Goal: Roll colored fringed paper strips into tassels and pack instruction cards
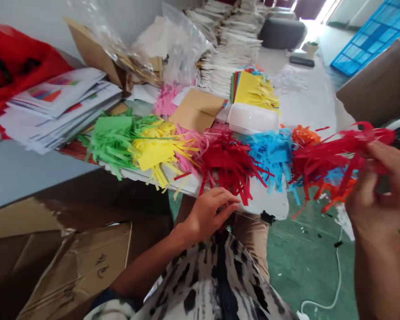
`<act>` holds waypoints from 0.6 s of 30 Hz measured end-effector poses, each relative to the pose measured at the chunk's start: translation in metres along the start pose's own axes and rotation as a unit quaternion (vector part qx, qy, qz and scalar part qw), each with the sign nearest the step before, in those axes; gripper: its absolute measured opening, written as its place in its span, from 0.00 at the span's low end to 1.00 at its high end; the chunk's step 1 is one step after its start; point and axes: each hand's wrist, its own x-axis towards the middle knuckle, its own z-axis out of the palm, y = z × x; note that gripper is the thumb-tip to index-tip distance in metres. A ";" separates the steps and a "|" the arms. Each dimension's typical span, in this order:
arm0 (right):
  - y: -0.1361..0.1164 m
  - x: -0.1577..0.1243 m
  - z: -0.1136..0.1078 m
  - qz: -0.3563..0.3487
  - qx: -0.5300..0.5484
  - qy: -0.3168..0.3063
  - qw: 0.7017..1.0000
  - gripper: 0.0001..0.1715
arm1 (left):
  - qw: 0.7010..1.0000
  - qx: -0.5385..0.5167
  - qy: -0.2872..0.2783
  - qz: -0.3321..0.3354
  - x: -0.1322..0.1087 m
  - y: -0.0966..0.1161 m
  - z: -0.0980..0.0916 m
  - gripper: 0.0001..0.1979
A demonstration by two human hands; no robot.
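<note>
Green floor (303, 266) (flecked white), pale wall (42, 18)

The head view looks forward and down over the table (270, 202), apparently from close.

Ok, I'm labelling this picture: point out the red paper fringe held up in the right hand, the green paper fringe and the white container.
Red paper fringe (345, 144): head view, on its strips.
Green paper fringe (110, 138): head view, mid-bunch.
White container (253, 119): head view, mid-surface.

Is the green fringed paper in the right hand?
No: the right hand grips red fringed paper, while the green fringed paper lies on the table.
</note>
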 end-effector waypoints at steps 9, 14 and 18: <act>0.001 -0.037 0.035 -0.149 -0.066 -0.252 0.954 0.20 | 0.913 0.366 0.179 -0.027 0.001 -0.062 -0.125 0.06; -0.095 0.001 0.051 -0.162 0.121 -0.251 0.947 0.15 | 0.864 0.480 0.130 -0.079 0.015 -0.084 -0.169 0.19; -0.169 0.031 0.117 -0.136 0.208 -0.330 0.911 0.15 | 0.865 0.482 0.107 -0.092 0.009 -0.102 -0.178 0.20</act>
